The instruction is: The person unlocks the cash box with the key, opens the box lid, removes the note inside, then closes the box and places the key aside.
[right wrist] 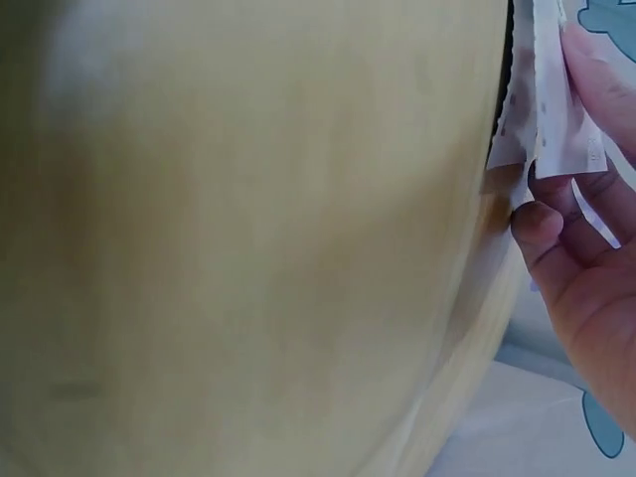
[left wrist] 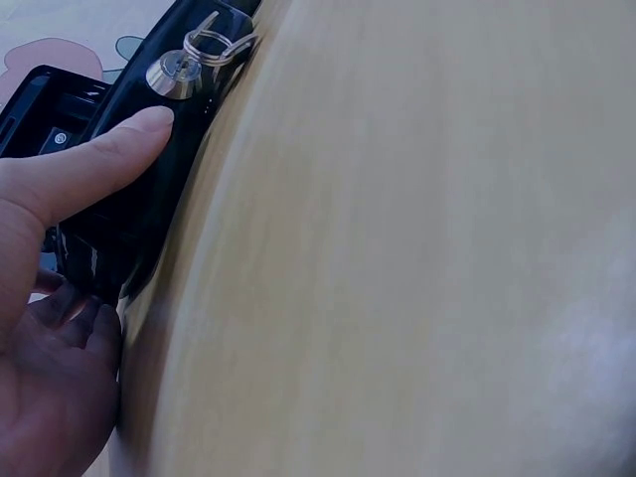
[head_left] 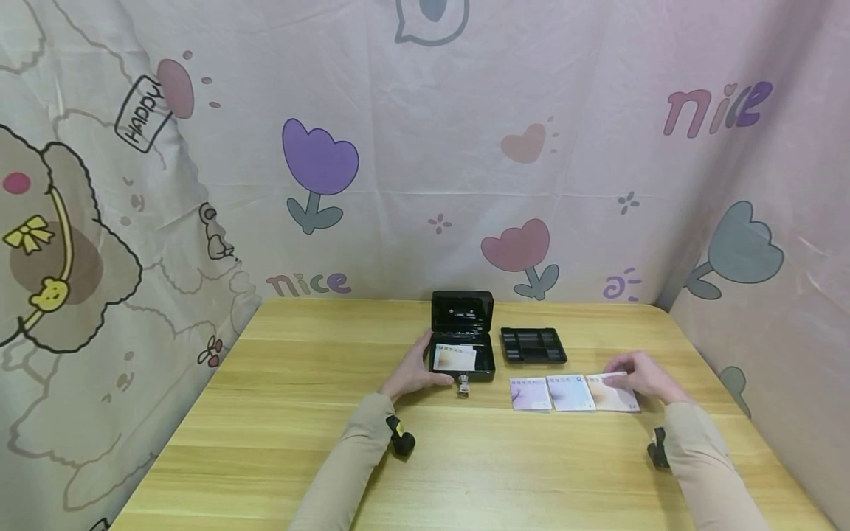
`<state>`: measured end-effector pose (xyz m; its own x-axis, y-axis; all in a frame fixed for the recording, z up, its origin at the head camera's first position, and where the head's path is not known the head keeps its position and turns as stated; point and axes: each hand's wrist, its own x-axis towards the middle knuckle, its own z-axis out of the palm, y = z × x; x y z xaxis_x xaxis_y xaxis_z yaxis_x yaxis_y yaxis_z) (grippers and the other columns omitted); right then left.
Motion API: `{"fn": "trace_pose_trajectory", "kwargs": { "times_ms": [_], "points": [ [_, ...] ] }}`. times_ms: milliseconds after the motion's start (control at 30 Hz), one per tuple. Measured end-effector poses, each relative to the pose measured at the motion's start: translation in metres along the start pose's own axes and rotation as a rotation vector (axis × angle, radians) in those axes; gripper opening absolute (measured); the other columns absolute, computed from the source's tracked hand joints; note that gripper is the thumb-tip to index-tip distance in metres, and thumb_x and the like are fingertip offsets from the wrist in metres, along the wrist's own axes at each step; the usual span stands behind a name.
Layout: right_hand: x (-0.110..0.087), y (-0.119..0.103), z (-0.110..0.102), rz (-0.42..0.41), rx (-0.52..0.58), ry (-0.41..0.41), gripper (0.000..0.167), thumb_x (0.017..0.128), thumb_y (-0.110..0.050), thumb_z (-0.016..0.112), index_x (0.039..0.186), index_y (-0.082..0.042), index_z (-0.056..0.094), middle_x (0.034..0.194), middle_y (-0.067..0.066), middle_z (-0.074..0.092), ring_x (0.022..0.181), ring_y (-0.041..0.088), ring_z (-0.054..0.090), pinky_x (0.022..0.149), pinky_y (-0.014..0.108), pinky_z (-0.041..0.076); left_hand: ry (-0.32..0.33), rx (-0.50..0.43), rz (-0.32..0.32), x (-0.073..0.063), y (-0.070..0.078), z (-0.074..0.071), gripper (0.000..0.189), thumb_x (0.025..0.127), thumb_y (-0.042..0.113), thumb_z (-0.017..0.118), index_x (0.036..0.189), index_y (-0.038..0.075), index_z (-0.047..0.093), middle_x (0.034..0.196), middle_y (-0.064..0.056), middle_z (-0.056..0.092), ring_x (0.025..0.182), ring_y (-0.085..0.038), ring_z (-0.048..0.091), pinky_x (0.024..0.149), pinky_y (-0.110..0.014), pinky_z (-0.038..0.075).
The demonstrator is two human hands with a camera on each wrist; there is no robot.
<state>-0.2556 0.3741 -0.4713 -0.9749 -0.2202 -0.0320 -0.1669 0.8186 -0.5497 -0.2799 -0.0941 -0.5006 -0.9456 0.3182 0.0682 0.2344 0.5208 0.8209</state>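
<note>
Cartoon-printed cloth (head_left: 412,162) hangs behind a wood-grain table (head_left: 505,479). Head view: the left hand (head_left: 415,372) grips an open black cash box (head_left: 482,375); just right sits a black compartment tray (head_left: 533,344), and nearer — left to right — a purple banknote (head_left: 530,396), a blue banknote (head_left: 569,394) and a tan banknote (head_left: 619,400) beneath the right hand (head_left: 643,376). Left wrist: thumb on the box's front near its lock (left wrist: 173,76), fingers at its side. Right wrist: thumb and fingers pinch the tan banknote.

The cash box (head_left: 485,357) and tray (head_left: 533,345) at centre are black, the notes (head_left: 571,394) at lower right purple, blue and pale orange, the tabletop (head_left: 518,472) yellow with wood grain, the curtain (head_left: 412,110) above pale with purple, pink and grey-blue tulips (head_left: 322,162).
</note>
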Motion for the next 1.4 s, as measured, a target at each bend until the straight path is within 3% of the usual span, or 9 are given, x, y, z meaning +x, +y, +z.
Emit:
{"fn": "trace_pose_trajectory", "kwargs": {
  "times_ms": [467,833,1033,1233,1400],
  "points": [
    [0.001,0.002,0.003,0.025,-0.015,0.002,0.018,0.083,-0.015,0.08,0.09,-0.001,0.071,0.086,0.006,0.07,0.08,0.015,0.058,0.071,0.028,0.046,-0.002,-0.011,0.0,-0.001,0.0,0.0,0.117,0.073,0.027,0.09,0.16,0.0,0.017,0.167,-0.023,0.019,0.154,-0.042,0.021,0.127,-0.056,0.023],
    [0.0,0.002,0.004,0.056,0.003,0.002,0.02,0.084,-0.016,0.08,0.091,-0.001,0.071,0.08,0.004,0.063,0.075,0.015,0.05,0.062,0.022,0.039,-0.005,-0.01,-0.002,-0.002,0.0,0.0,0.118,0.072,0.028,0.091,0.16,0.001,0.017,0.167,-0.023,0.019,0.154,-0.042,0.022,0.127,-0.056,0.023],
    [0.001,0.004,0.005,0.062,-0.004,0.004,0.02,0.083,-0.016,0.08,0.093,-0.002,0.071,0.083,0.003,0.064,0.077,0.015,0.05,0.062,0.022,0.039,0.0,-0.011,0.001,-0.001,0.0,0.0,0.118,0.072,0.028,0.091,0.16,0.0,0.017,0.167,-0.023,0.019,0.154,-0.042,0.022,0.127,-0.056,0.023],
    [0.0,-0.004,0.003,0.034,0.001,0.044,0.024,0.083,-0.014,0.079,0.102,-0.001,0.072,0.097,0.012,0.071,0.084,0.016,0.055,0.07,0.025,0.043,0.002,-0.016,0.007,-0.001,0.001,0.0,0.119,0.072,0.027,0.091,0.16,-0.001,0.017,0.167,-0.024,0.02,0.154,-0.042,0.022,0.127,-0.056,0.023],
    [0.001,-0.016,0.002,-0.051,-0.007,0.108,0.025,0.082,-0.007,0.077,0.106,0.0,0.073,0.098,0.015,0.072,0.082,0.015,0.053,0.066,0.023,0.041,0.004,-0.015,0.012,-0.001,0.001,0.0,0.119,0.072,0.027,0.091,0.16,-0.001,0.017,0.167,-0.024,0.02,0.154,-0.042,0.022,0.127,-0.055,0.023]
  ]
}}
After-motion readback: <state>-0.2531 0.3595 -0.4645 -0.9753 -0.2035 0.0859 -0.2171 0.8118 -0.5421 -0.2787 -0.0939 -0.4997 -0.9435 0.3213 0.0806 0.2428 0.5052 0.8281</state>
